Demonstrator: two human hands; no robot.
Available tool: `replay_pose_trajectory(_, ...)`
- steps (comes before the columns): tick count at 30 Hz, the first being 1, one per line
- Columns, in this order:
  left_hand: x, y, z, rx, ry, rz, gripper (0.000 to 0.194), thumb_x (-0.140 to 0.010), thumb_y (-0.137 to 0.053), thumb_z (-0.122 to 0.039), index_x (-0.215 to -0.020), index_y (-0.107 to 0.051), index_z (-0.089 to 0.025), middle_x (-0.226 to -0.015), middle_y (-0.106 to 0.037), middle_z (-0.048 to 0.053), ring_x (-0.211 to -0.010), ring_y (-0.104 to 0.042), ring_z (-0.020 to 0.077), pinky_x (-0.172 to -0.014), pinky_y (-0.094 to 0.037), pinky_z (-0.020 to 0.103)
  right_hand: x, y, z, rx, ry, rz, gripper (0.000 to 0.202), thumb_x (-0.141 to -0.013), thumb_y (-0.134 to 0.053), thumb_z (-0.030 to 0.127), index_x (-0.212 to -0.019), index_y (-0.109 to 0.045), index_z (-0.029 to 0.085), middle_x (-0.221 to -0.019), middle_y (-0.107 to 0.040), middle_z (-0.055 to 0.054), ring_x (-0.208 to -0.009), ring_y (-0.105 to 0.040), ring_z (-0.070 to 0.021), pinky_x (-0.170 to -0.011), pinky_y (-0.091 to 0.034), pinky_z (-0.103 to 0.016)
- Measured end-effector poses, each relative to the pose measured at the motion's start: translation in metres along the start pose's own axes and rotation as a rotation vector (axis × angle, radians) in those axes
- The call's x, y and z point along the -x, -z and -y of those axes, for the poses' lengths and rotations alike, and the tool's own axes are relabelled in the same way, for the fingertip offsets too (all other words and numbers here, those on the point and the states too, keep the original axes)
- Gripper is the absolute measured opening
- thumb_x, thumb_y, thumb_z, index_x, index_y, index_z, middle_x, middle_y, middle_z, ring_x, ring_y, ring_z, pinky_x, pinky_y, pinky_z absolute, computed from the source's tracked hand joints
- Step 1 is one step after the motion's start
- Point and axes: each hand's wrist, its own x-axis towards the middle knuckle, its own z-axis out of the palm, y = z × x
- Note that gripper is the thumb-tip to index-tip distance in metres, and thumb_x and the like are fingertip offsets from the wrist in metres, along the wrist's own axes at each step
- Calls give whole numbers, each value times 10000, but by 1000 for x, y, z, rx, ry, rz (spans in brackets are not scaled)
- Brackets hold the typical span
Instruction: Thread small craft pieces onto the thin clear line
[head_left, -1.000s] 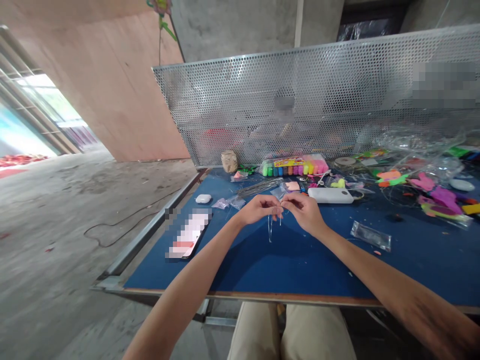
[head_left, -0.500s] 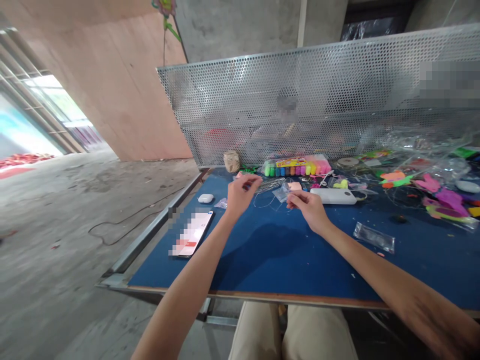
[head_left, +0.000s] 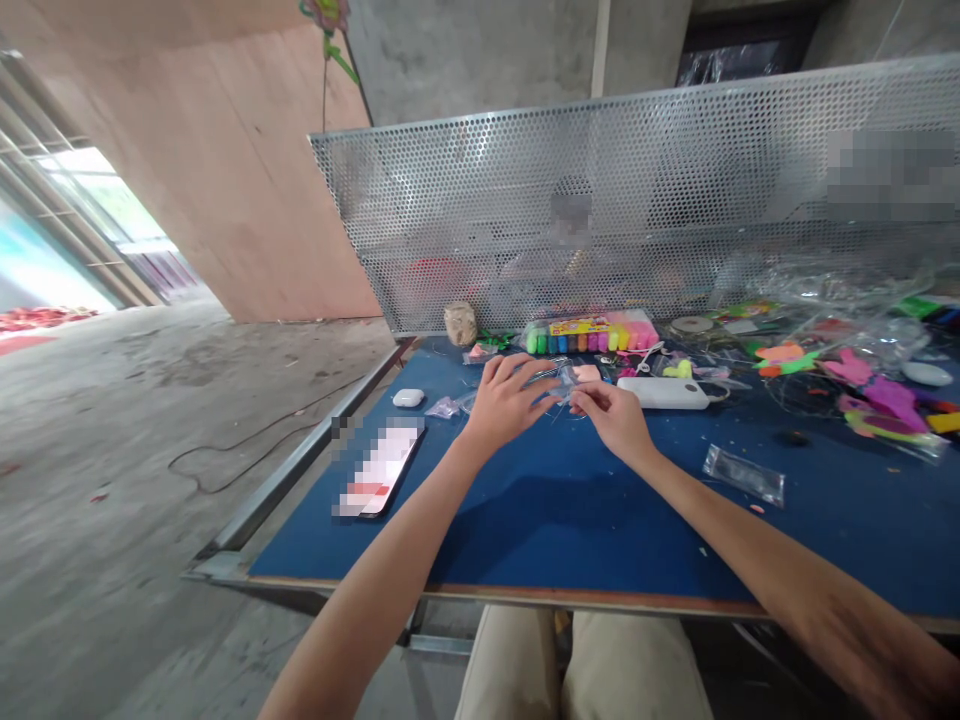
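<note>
Our right hand (head_left: pixel 619 420) is pinching, thumb and forefinger nearly closed, just left of the white power bank (head_left: pixel 664 393). We are apparently holding a thin clear strand (head_left: pixel 562 393) there, left of the power bank — so fine that we are not making out its whole run. Our left hand (head_left: pixel 499 405), farther left of the power bank, is spreading its fingers wide; whether it is touching the strand, we cannot tell.

We are judging that such slippery line is needing a light, steady pinch near its end and a gentle draw, as slack is likely to be curling and snagging. The peach-coloured piece (head_left: pixel 585 373), just left of the power bank, is crowding the fingertips — so we are favouring movement toward ourselves.

The clay pack (head_left: pixel 589 333) is lying behind the power bank, leftward. The phone (head_left: pixel 382 465) and earbud case (head_left: pixel 408 398) are resting well to its left, while the clear packet (head_left: pixel 745 474) is lying nearer us, to its right. The perforated screen (head_left: pixel 480 230) is standing behind, limiting reach beyond the power bank.
</note>
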Motion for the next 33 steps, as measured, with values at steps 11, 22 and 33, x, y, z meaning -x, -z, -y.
replay_pose_trajectory(11, 8, -15, -5, -69, -31, -38, 158, -943, -586, -267, -1009, -715, -329, -1224, -684, -29, -1143, -562, 202, -1003, -356, 419, 5, -2, 7, 97, 124, 49, 254, -856, -644, 446, -903, -707, 205, -802, -740, -57, -739, -706, -232, -731, -561, -352)
replay_pose_trajectory(22, 10, -17, -11, -42, -3, 78, 211, -963, -532, -221, -1069, -696, -300, -1171, -704, 21, -1140, -552, 230, -958, -339, 427, 0, 2, 4, 320, 204, 98, 193, -890, -584, 383, -889, -672, 211, -812, -709, -45, -718, -621, -203, -675, -481, -316)
replay_pose_trajectory(33, 6, -15, -14, -95, -28, 61, 163, -949, -544, -226, -994, -693, -273, -1058, -730, 26, -1077, -562, 232, -872, -352, 411, -1, 7, 13, 341, 249, 150, 205, -912, -555, 402, -885, -656, 226, -818, -702, -39, -784, -638, -223, -715, -463, -331)
